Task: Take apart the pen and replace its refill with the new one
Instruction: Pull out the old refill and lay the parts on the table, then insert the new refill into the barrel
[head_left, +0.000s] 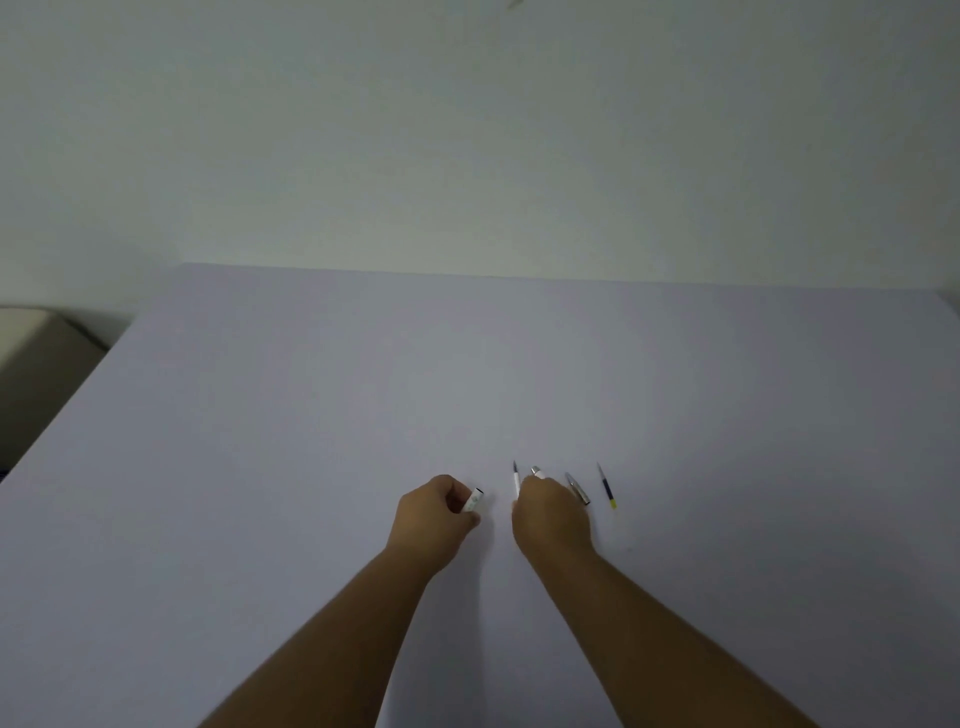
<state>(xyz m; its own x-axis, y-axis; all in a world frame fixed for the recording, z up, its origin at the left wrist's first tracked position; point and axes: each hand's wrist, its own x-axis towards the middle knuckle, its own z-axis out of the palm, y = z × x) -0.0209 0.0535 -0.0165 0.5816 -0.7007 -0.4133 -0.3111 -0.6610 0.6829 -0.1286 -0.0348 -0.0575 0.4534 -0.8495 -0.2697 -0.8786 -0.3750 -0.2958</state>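
Left hand (434, 512) round white pen barrel (474, 501), label unreadable

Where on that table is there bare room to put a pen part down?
The table is bare beyond the hands up to its far edge, and left of the left hand. It is crowded by the right hand: a white refill, a silver piece and a dark refill with a yellow end lie close together.

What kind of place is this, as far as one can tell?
Probably a plain indoor room: a large pale table set against a bare wall, with only small pen parts beside the hands.
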